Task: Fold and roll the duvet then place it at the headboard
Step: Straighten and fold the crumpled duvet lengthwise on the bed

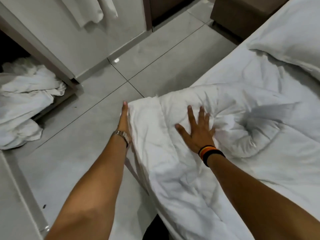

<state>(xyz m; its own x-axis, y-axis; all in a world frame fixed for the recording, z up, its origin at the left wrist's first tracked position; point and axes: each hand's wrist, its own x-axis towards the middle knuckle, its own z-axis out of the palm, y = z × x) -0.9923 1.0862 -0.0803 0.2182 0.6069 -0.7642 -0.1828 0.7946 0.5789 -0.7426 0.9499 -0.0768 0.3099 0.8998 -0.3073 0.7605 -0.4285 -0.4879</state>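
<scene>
The white duvet (173,153) lies crumpled along the near edge of the bed (294,170), partly folded, with a thick rolled fold curling to the right. My left hand (123,118), a watch on its wrist, presses flat against the duvet's left side edge where it overhangs the floor. My right hand (197,130), with striped bands on its wrist, lies palm down and fingers spread on top of the duvet. Neither hand grips the fabric. A white pillow (294,42) rests at the far right end of the bed.
Grey tiled floor (97,135) fills the left and middle. A heap of white linen (24,101) sits at the left by an open wardrobe. White cloth hangs at the top left. A dark wooden cabinet (242,13) stands beyond the bed.
</scene>
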